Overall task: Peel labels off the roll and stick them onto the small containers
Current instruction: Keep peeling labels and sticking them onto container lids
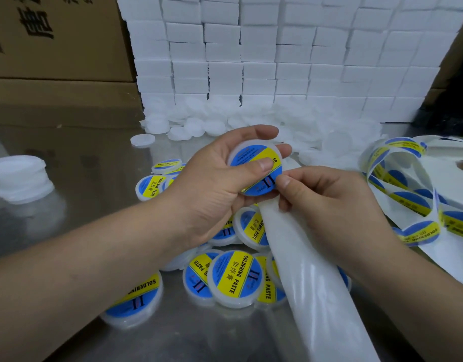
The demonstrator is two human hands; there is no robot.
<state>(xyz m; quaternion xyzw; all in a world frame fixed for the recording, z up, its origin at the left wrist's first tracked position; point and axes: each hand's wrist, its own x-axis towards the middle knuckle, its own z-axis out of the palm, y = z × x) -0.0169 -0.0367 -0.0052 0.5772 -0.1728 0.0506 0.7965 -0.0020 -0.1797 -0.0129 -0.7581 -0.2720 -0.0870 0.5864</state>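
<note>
One small container (241,148), likely light, rigid plastic, held above the worktop (94,184). Left hand (212,186) grips its rim, thumb pressing the label (247,160). Right hand (329,205) pinches the limp backing strip (303,273). Label probably thin, tacky: handle by edges.

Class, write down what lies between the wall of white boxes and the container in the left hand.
In the head view, a heap of unlabelled white containers lies at the foot of the white boxes, beyond the held container.
</note>
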